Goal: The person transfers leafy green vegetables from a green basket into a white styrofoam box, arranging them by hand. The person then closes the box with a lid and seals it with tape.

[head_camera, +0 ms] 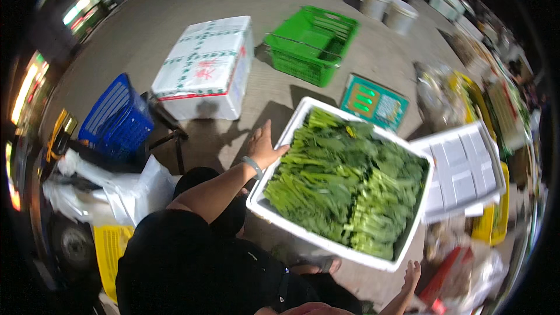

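A white foam box (pixel 251 203) full of leafy green vegetables (pixel 345 179) lies before me, its top uncovered. My left hand (pixel 264 146), with a bracelet at the wrist, is at the box's left rim, fingers spread and thumb over the edge. Near the lower right corner is my right hand (pixel 411 273), fingers apart, with a gap between it and the box. Just beyond the box a teal scale display panel (pixel 374 101) shows lit green digits. To the right of the box sits a white foam lid (pixel 461 170).
A taped white box (pixel 203 63) and a green plastic basket (pixel 306 43) stand ahead. At left are a blue basket (pixel 116 118), plastic bags (pixel 118 188) and a yellow crate (pixel 109 253). White buckets (pixel 376 2) stand farther off; bagged goods (pixel 463 275) crowd the right.
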